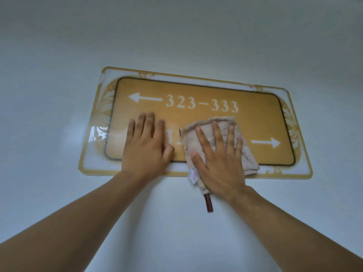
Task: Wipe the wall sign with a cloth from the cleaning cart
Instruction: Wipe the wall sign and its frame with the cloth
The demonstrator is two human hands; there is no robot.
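A gold wall sign (196, 91) with white arrows and the numbers 323-333 hangs on the wall in front of me. My right hand (218, 161) lies flat, fingers spread, on a beige cloth (245, 152) and presses it against the sign's lower middle. The cloth covers part of the lower row of numbers, and a white tag and a dark red loop dangle from its bottom edge below the sign. My left hand (145, 148) rests flat on the sign's lower left part, just left of the cloth, holding nothing.
The sign sits on a plain pale wall (59, 55) that fills the whole view. A bright glare patch shows on the sign's clear border at its left edge. The cleaning cart is out of view.
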